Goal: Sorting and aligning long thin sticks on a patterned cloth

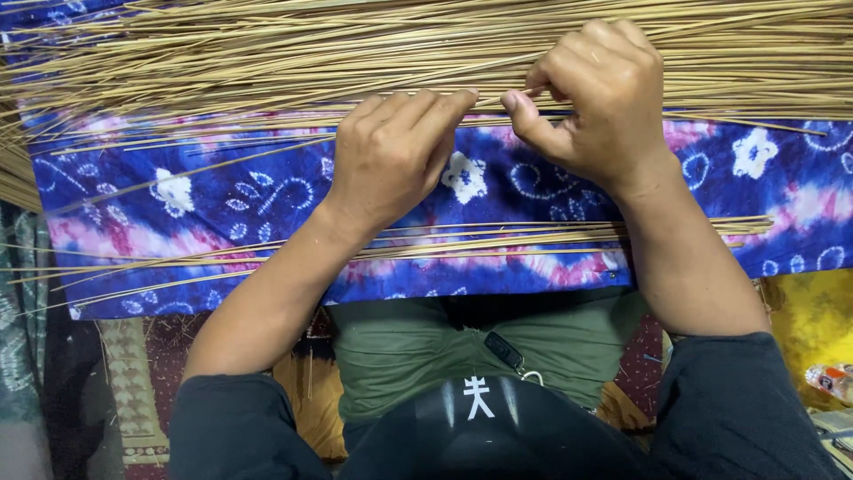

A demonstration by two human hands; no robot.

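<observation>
I'm sorting sticks (267, 53) piled across the cloth (222, 196) on my lap, left hand (391, 156) and right hand (600, 98) each pinching one stick; separating it needs a steady pull.

The thin sticks (267, 53) were pale straw-yellow. The cloth (267, 191) under them was deep blue tie-dye with white flowers, loops and pink patches. The shirt (400, 342) was olive green, the sleeves (231, 427) dark navy.
</observation>
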